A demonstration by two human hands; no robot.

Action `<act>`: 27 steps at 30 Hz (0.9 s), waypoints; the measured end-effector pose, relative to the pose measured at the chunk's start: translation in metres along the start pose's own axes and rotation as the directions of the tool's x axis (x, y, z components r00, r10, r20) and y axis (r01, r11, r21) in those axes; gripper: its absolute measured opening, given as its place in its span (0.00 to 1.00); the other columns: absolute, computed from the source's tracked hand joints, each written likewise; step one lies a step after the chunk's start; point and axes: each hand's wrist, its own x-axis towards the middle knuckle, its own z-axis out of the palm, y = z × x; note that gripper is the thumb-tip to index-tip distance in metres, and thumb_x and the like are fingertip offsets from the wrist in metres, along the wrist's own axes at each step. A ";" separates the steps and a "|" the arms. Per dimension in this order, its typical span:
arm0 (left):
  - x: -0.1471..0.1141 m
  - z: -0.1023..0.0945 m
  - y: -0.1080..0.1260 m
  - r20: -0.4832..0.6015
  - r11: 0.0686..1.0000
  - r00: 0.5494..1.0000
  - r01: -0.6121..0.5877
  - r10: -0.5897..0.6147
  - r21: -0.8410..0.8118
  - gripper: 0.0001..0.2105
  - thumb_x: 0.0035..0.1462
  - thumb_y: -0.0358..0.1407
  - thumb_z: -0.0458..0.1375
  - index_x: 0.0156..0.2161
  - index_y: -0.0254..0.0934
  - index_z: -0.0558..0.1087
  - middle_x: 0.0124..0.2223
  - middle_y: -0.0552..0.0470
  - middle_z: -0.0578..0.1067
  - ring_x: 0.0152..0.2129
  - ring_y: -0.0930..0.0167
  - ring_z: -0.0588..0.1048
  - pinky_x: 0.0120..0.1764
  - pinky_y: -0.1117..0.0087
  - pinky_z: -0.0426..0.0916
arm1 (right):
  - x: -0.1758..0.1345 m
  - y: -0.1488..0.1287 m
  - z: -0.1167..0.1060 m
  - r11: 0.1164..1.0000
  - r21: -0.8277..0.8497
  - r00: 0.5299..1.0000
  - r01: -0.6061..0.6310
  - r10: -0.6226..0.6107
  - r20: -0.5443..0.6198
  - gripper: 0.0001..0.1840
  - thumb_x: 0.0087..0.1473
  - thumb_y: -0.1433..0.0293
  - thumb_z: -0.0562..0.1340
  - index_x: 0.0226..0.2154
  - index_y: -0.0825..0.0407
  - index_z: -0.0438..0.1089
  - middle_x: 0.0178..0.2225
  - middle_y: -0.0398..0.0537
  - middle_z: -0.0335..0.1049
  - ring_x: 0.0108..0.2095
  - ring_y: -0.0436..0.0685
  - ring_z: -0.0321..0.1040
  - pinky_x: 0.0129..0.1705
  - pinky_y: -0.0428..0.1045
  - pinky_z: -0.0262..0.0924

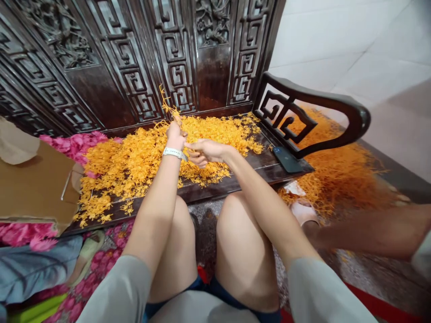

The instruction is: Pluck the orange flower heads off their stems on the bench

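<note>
Carved dark wood rises as a backrest behind the bench we sit facing, and over its seat our left hand lifts a yellow strand, whose free end stands up before the panels near the seat's back edge. Our left fingers are closed round its lower part, though some are hidden. Our right hand hangs just beside the left, its fingers curled and its thumb side close to the left hand's heel; we cannot tell whether it grips anything.

Below both hands, yellow florets spread in a heap from the back edge almost to the front edge. Stray ends could snag the strand, we judge, if we pull it across the pile, and too loose a pinch could let it slip in among the rest. Sprigs by the front edge's left part could drop off if a sleeve or our knees brush them.

Toward the left end, pink flowers touch the heap beside a cardboard box; a nudge to the box might mix the colours. At the right front corner, beneath the armrest, a phone lies close to the edge, where a careless elbow could knock it down. Beyond the armrest, orange strands are piled, and another person's blurred arm reaches in near our right forearm, so a bump could jolt our grip.
</note>
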 end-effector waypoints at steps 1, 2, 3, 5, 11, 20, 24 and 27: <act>0.002 -0.002 0.004 -0.016 1.000 1.000 -0.008 0.007 -0.029 0.11 0.68 0.41 0.66 0.35 0.39 0.72 0.18 0.66 0.50 0.11 0.81 0.46 0.17 0.73 0.46 | 0.000 0.000 0.002 1.000 -0.025 1.000 -0.017 0.017 0.020 0.33 0.74 0.49 0.56 0.22 0.47 0.49 0.19 0.37 0.45 0.22 0.47 0.42 0.23 0.46 0.47; 0.002 -0.003 0.007 -0.041 0.998 0.999 -0.015 0.013 -0.053 0.12 0.68 0.42 0.66 0.35 0.39 0.72 0.18 0.66 0.51 0.11 0.81 0.46 0.17 0.74 0.47 | 0.000 0.000 0.002 0.999 -0.042 0.999 -0.022 0.023 0.022 0.33 0.74 0.48 0.56 0.22 0.47 0.49 0.19 0.37 0.44 0.21 0.47 0.41 0.23 0.46 0.46; 0.003 -0.003 0.009 -0.067 0.997 0.998 -0.019 0.014 -0.072 0.13 0.67 0.43 0.67 0.35 0.39 0.72 0.18 0.66 0.52 0.11 0.81 0.46 0.17 0.74 0.47 | 0.000 0.000 0.001 0.998 -0.050 1.000 -0.025 0.026 0.018 0.33 0.74 0.49 0.56 0.22 0.47 0.49 0.19 0.37 0.44 0.21 0.47 0.40 0.23 0.46 0.44; 0.003 -0.003 0.012 -0.059 0.994 0.998 -0.007 0.001 -0.108 0.12 0.68 0.43 0.66 0.35 0.39 0.73 0.18 0.65 0.53 0.11 0.81 0.46 0.17 0.74 0.47 | -0.001 -0.001 0.001 0.998 -0.049 0.999 -0.038 0.040 0.026 0.33 0.74 0.50 0.55 0.21 0.48 0.50 0.19 0.37 0.44 0.21 0.47 0.39 0.22 0.46 0.42; 0.020 -0.031 0.022 -0.225 0.979 0.970 0.051 -0.096 -0.198 0.09 0.74 0.35 0.57 0.39 0.39 0.75 0.19 0.65 0.50 0.12 0.79 0.49 0.18 0.76 0.50 | -0.014 -0.017 0.018 0.969 -0.241 0.925 -0.049 0.134 0.354 0.33 0.64 0.47 0.67 0.20 0.49 0.58 0.18 0.38 0.50 0.21 0.47 0.45 0.23 0.46 0.48; 0.020 -0.063 0.037 0.127 0.995 0.988 0.093 -0.086 -0.046 0.06 0.65 0.39 0.69 0.39 0.39 0.81 0.23 0.56 0.67 0.16 0.77 0.63 0.21 0.74 0.59 | -0.007 0.033 -0.063 0.881 -0.390 0.520 -0.268 -0.208 -0.828 0.50 0.38 0.76 0.81 0.63 0.54 0.67 0.60 0.65 0.62 0.63 0.78 0.64 0.65 0.71 0.63; 0.003 -0.050 0.034 0.286 0.986 0.958 -0.023 -0.025 0.165 0.05 0.61 0.34 0.72 0.36 0.38 0.81 0.32 0.48 0.79 0.23 0.75 0.71 0.24 0.75 0.66 | -0.006 0.052 -0.092 0.843 -0.431 0.439 -0.321 -0.271 -0.857 0.41 0.44 0.84 0.68 0.63 0.55 0.71 0.65 0.65 0.62 0.68 0.79 0.62 0.71 0.70 0.57; -0.013 -0.041 0.030 0.440 0.957 0.896 -0.075 -0.058 0.280 0.05 0.62 0.34 0.70 0.37 0.36 0.80 0.40 0.44 0.83 0.30 0.73 0.77 0.32 0.74 0.72 | -0.007 0.057 -0.098 0.794 -0.548 0.393 -0.264 -0.430 -0.813 0.22 0.51 0.84 0.56 0.43 0.56 0.79 0.45 0.56 0.75 0.55 0.68 0.74 0.65 0.64 0.65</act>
